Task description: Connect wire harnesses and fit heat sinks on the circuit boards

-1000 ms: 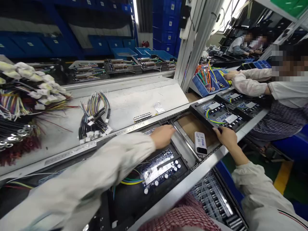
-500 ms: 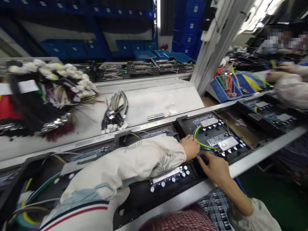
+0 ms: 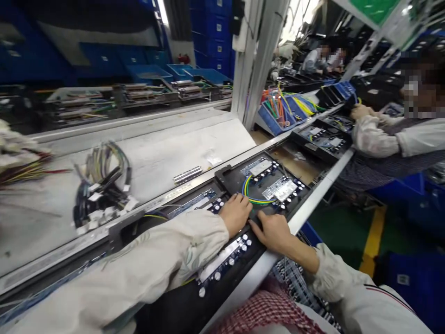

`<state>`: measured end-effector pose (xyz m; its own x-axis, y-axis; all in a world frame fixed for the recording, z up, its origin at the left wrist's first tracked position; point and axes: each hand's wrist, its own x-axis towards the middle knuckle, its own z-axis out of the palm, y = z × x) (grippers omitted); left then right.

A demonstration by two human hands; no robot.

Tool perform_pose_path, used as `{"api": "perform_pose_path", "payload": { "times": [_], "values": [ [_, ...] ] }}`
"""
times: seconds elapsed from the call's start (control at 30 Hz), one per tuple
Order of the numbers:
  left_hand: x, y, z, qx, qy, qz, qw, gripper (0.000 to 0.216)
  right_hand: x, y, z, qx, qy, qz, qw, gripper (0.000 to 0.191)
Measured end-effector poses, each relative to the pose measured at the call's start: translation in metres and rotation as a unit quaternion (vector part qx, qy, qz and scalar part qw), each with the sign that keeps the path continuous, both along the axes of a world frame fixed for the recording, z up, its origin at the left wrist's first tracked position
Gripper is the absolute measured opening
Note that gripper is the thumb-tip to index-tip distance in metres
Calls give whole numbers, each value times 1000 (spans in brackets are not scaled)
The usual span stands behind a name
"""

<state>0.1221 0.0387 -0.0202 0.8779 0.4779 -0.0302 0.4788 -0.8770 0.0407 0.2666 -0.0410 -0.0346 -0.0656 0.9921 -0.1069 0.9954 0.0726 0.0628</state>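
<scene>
Two circuit boards, each with a pale plate and a row of round white-topped parts, lie inside a black tray [image 3: 239, 182]. Blue, green and yellow wires [image 3: 246, 188] curve between those boards. My left hand [image 3: 237, 214] has its fingers curled over the near left edge of this tray. Just to its right, my right hand [image 3: 273, 231] grips the same edge, thumb toward the left hand; its fingertips are partly hidden. Under my left forearm lies a second black tray [image 3: 229, 287], close against the first, holding a circuit board [image 3: 222, 263].
A metal rail [image 3: 313, 202] borders the line of trays. Behind it, a cable bundle [image 3: 104, 181] and silver strips [image 3: 187, 175] lie on a white surface. Blue bins [image 3: 274, 118] hold coloured wires. A co-worker's sleeve [image 3: 375, 137] reaches over trays further right. A metal post [image 3: 255, 65] stands behind.
The view has turned to the right, so the bench things sit further left and more of the co-worker shows. Both my hands stay at the same tray edge.
</scene>
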Motion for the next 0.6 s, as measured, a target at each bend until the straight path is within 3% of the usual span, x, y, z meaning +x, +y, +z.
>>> {"api": "perform_pose_path", "payload": {
  "times": [0.17, 0.3, 0.37, 0.47, 0.53, 0.6],
  "values": [
    [-14, -5, -2, 20, 27, -17, 999, 22, -20, -11, -3, -39, 39, 3, 998, 47],
    [-35, -13, 1, 22, 42, -16, 999, 23, -26, -14, 4, -75, 101, 52, 991, 51],
    [-46, -17, 4, 23, 53, -17, 998, 24, -4, -5, 16, -46, 143, 53, 987, 46],
    [-61, -24, 6, 34, 69, -17, 997, 28, 65, 23, 36, 92, 169, -21, 981, 34],
    [-71, -29, 7, 47, 71, -18, 996, 31, 114, 46, 42, 84, 149, 36, 985, 28],
    [-81, -33, 7, 61, 70, -16, 996, 34, 148, 64, 41, 16, 137, 156, 978, 27]
  ]
}}
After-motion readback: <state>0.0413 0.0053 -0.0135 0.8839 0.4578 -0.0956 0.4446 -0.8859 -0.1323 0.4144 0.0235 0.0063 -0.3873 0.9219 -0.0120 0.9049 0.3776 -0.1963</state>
